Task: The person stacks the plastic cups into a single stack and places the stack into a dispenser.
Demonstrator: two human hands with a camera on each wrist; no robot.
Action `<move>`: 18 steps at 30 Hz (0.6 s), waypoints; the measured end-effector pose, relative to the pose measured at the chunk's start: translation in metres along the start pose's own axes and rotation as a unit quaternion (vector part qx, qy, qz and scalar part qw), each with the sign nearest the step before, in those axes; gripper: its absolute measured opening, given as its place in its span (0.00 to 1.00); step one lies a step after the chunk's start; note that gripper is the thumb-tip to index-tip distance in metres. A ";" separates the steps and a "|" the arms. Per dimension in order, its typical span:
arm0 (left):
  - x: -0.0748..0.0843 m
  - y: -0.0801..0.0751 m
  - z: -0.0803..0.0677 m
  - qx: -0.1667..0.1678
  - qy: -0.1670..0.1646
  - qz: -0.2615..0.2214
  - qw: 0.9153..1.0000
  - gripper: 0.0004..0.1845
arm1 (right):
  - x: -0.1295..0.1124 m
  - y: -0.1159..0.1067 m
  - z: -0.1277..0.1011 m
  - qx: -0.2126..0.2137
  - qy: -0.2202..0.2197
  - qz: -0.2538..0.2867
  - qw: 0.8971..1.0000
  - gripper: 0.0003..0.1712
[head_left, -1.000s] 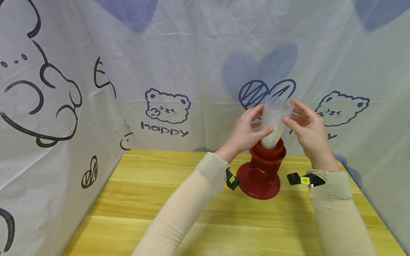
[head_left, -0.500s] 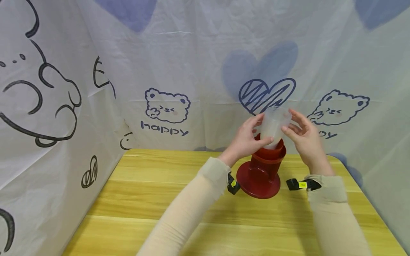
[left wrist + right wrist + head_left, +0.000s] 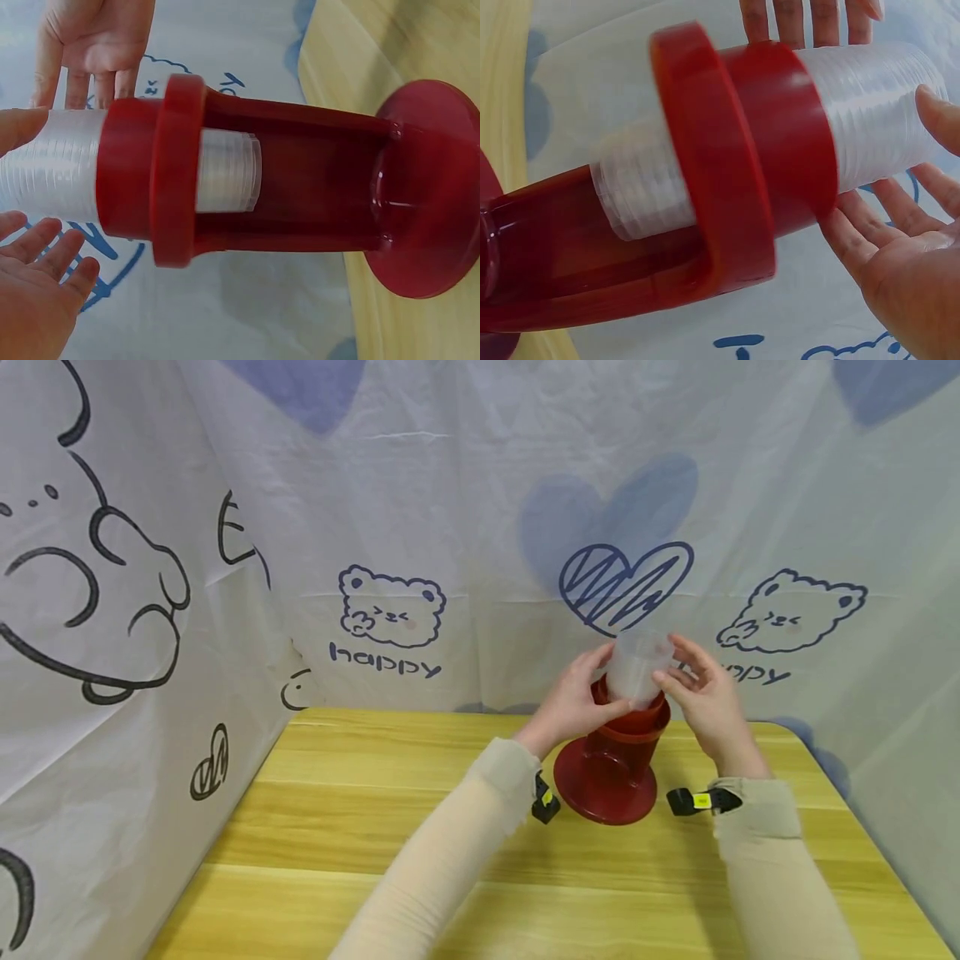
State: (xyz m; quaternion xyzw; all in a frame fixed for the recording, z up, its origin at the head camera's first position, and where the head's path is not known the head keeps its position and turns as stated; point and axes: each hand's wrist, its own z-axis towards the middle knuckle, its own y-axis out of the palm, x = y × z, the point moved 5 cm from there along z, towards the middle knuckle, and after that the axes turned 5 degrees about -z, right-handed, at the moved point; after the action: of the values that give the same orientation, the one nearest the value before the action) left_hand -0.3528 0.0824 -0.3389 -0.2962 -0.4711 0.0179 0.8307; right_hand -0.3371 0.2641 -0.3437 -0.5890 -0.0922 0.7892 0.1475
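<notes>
A stack of clear plastic cups [image 3: 637,668] stands partly inside the red cup dispenser [image 3: 619,756]. My left hand [image 3: 576,700] holds the stack's left side, thumb across the front. On the right side, my right hand [image 3: 707,706] holds it between thumb and fingers. In the left wrist view the stack's lower end [image 3: 229,171] shows below the red collar [image 3: 178,172], inside the open-fronted body. The right wrist view shows the upper cups [image 3: 881,112] protruding from the top ring, my right thumb against them.
The dispenser's round base [image 3: 607,806] rests on the wooden table [image 3: 360,827], towards its back right. A white cloth [image 3: 480,468] with printed bears and hearts hangs behind the table and along the left side. Both wrists wear black camera straps.
The cup stack has moved down into the dispenser, so less of it stands above the collar. Both hands have lowered with it. The dispenser has stayed in place.
</notes>
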 end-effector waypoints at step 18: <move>-0.018 0.011 -0.006 -0.009 -0.028 0.004 1.000 0.41 | 0.019 0.007 -0.004 -0.016 0.005 -0.025 1.000 0.39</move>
State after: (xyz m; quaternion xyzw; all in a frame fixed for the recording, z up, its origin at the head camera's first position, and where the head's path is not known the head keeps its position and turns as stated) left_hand -0.3552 0.0834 -0.3605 -0.3052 -0.4928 0.0255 0.8144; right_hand -0.3390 0.2637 -0.3639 -0.5928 -0.1189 0.7807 0.1579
